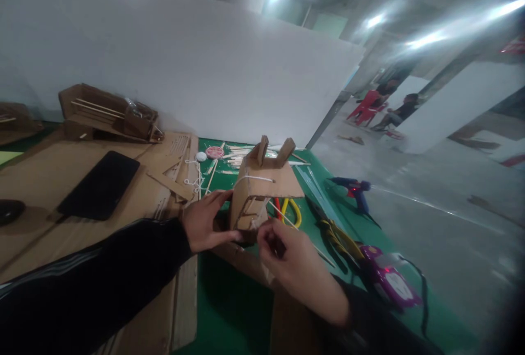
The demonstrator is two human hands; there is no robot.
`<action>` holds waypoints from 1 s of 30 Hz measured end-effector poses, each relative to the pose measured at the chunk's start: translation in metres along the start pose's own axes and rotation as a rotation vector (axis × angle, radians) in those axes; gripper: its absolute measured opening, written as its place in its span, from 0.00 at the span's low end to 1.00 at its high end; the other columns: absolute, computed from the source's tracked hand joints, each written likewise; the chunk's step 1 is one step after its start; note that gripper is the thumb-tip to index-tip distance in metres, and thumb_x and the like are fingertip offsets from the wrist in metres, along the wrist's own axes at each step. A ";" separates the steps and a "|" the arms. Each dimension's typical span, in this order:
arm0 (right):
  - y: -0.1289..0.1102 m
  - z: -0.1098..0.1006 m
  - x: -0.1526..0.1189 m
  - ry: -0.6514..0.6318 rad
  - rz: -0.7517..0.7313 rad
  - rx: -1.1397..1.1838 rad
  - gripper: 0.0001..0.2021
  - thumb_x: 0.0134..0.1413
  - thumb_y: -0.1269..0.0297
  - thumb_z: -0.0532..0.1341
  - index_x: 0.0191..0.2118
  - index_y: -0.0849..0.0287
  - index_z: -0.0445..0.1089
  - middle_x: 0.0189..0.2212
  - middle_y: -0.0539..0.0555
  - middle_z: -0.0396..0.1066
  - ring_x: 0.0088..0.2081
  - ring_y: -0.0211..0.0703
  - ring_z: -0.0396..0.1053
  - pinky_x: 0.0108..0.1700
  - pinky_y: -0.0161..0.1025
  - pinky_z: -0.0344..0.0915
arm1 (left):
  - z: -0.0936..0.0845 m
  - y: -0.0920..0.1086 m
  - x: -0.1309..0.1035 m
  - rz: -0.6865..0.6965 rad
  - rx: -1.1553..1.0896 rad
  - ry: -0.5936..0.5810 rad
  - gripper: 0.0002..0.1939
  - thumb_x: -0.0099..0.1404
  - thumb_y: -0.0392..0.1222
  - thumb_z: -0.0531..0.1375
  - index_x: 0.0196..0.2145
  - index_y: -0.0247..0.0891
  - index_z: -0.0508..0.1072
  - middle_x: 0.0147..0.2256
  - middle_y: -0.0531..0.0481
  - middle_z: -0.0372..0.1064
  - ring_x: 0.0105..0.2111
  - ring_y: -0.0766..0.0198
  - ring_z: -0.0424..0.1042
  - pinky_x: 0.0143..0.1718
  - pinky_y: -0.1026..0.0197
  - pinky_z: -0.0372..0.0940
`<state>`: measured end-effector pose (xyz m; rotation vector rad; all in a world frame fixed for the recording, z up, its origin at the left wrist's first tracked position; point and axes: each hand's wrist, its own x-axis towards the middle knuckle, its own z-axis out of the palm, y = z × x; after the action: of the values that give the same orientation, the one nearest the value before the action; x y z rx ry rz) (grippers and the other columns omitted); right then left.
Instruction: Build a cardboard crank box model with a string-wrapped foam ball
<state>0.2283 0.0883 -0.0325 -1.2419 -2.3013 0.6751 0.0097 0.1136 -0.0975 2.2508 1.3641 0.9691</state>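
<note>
A small cardboard model (pixel 283 173) stands upright at the middle of the green table, with two upright tabs on top and a white string running over its upper face. Around its left side is my left hand (pixel 209 219), the thumb along the lower front edge and the fingers behind. My right hand (pixel 287 245) is at the model's lower right front, thumb and forefinger pinched together; what lies between them is too blurred to name. Just behind that hand are yellow-handled scissors (pixel 292 213), red and yellow loops showing, and a thin wooden stick (pixel 324 255).
Cardboard sheets (pixel 36 180) on the left carry a black phone (pixel 100 185) and another cardboard model (pixel 106 114). Wooden sticks and white string (pixel 200 180) lie behind. Pliers (pixel 336 237), a glue gun (pixel 353 188) and a purple power strip (pixel 389 278) are at right. People sit far off.
</note>
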 end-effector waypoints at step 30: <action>0.024 -0.053 -0.048 0.406 -0.051 0.524 0.04 0.63 0.63 0.58 0.35 0.54 0.65 0.25 0.47 0.62 0.23 0.35 0.59 0.25 0.35 0.57 | 0.009 -0.005 0.000 -0.050 0.021 0.072 0.41 0.58 0.54 0.64 0.63 0.36 0.53 0.58 0.36 0.61 0.59 0.45 0.61 0.59 0.43 0.58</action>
<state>0.2985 0.0700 -0.0124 -0.9598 -1.6751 0.8474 0.0130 0.1170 -0.1070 2.2054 1.4608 1.0331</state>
